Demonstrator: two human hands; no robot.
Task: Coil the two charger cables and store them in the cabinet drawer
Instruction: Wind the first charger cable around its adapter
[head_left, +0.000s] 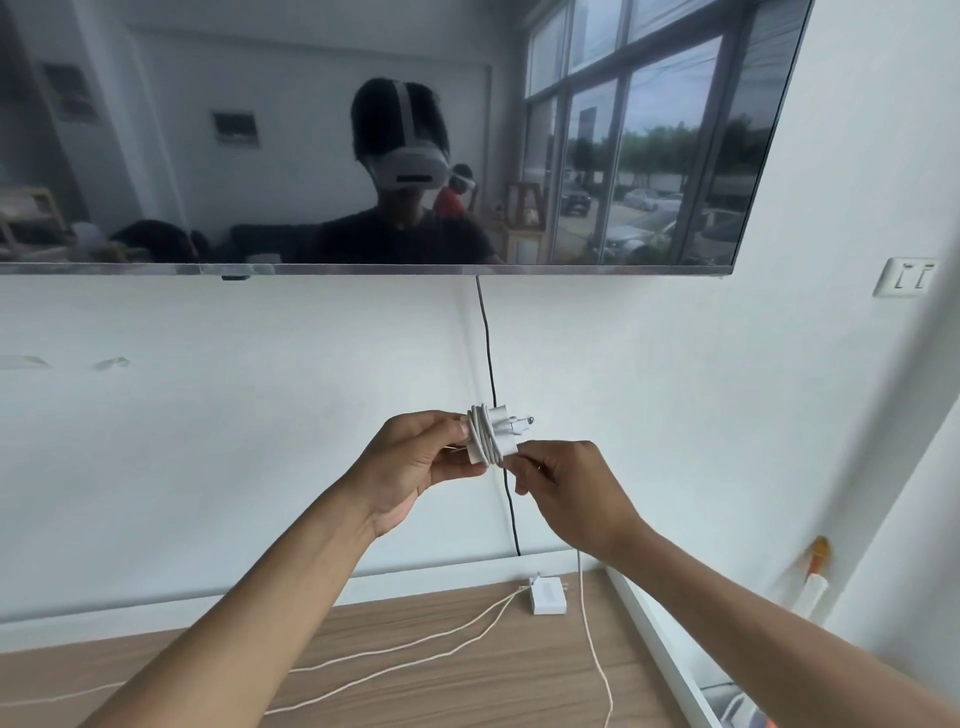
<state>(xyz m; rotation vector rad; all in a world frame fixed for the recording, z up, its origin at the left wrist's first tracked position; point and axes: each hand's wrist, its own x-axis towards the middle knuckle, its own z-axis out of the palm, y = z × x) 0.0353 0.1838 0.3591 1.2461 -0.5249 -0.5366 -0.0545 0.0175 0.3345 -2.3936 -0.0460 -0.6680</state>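
A white charger (493, 435) with its cable wound round the body is held up in front of the wall. My left hand (415, 462) grips the charger's left end. My right hand (566, 483) pinches the cable's loose end at the charger's lower right. Its plug pins point right. A second white charger (548, 597) lies on the wooden cabinet top (441, 691), with its long cable (415, 647) trailing loose to the left across the wood.
A wall-mounted TV (363, 135) hangs above, and its black power cord (491, 364) runs down the wall behind my hands. A wall socket (906, 276) is at the right. A white frame edge (660, 639) runs along the cabinet's right side.
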